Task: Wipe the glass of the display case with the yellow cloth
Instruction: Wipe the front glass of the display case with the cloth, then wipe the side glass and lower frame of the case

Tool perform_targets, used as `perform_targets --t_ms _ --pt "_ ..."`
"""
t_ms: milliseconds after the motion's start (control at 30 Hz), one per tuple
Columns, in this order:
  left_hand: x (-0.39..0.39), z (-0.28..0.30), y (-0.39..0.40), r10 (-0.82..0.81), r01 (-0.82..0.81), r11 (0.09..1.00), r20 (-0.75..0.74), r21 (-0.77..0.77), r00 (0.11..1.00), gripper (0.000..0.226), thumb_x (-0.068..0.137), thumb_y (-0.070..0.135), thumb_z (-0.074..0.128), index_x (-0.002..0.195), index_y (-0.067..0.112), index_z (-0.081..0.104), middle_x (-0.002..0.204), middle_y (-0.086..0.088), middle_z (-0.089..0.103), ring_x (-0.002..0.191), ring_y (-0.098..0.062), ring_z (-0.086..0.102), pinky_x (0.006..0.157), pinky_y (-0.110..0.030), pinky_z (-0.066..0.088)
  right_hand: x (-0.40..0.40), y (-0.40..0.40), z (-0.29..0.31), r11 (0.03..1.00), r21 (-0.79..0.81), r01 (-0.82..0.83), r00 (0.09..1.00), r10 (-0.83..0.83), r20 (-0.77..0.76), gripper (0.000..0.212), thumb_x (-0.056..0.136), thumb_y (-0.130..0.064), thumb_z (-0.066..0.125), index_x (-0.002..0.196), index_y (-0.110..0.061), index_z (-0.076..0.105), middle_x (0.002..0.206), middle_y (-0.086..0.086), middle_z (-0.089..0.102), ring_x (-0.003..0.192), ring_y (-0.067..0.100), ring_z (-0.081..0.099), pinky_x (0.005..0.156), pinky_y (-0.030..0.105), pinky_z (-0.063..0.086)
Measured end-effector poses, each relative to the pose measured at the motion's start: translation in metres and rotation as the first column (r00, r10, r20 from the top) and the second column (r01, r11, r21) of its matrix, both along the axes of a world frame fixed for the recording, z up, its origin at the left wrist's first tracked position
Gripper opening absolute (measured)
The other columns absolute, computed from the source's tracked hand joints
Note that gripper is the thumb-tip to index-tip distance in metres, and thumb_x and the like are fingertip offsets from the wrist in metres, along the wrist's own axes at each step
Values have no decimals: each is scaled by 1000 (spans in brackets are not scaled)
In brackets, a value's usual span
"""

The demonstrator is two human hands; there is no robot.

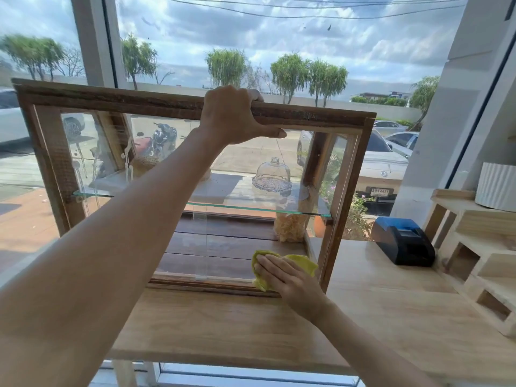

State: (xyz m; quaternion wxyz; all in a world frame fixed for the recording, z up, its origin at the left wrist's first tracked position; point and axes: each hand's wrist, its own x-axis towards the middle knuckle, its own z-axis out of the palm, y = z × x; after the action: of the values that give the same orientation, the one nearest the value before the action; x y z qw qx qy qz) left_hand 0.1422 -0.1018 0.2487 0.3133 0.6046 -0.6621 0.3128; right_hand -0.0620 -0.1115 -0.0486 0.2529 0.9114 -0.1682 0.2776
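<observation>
A wooden-framed display case with glass panes stands on a light wood counter. My left hand grips the case's top rail, fingers over the back edge and thumb along the front. The yellow cloth is pressed flat against the lower right corner of the front glass under my right hand. White streaks run down the glass at the left. Inside, a glass shelf carries a clear domed dish, and a bag of pale snacks stands below it.
A black and blue receipt printer sits on the counter right of the case. Light wooden stepped shelves with a white ribbed pot stand at the far right. A large window is behind the case.
</observation>
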Motion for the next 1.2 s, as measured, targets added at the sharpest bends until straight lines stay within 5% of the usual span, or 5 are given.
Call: perform_targets --t_ms 200,433,700,933,1200 --pt "1 -1 -3 -11 12 999 10 -44 1000 93 46 94 47 110 29 66 82 -2 72 82 -24 66 77 -31 45 -11 -8 -24 984 175 -4 985 34 -169 38 94 -21 42 125 -18 62 134 -3 57 127 12 49 102 29 44" --pt "1 0 -1 -21 23 998 35 -54 999 91 49 93 48 110 27 67 80 -1 72 79 -22 66 73 -28 43 -5 13 -28 947 316 63 998 -59 -21 46 80 -17 37 113 -25 68 117 -9 67 106 10 60 85 26 54" --pt "13 8 16 -109 99 991 117 86 987 74 70 74 56 118 18 62 87 -2 72 77 -19 66 77 -28 49 25 29 18 967 244 -74 948 -7 318 73 59 10 79 126 -10 59 127 3 61 114 19 51 89 37 52" --pt "67 21 38 -69 36 990 252 135 965 68 73 64 63 120 16 61 82 -6 72 71 -22 65 73 -32 54 85 32 110 992 83 -98 717 12 697 62 68 15 75 126 -1 59 129 10 59 116 24 52 100 40 44" --pt "152 26 55 -7 -43 991 377 124 926 71 74 68 55 115 10 61 73 -10 70 65 -26 66 67 -38 57 156 21 169 994 -111 -20 729 91 678 42 87 -6 45 126 3 58 131 15 57 118 26 49 102 38 41"
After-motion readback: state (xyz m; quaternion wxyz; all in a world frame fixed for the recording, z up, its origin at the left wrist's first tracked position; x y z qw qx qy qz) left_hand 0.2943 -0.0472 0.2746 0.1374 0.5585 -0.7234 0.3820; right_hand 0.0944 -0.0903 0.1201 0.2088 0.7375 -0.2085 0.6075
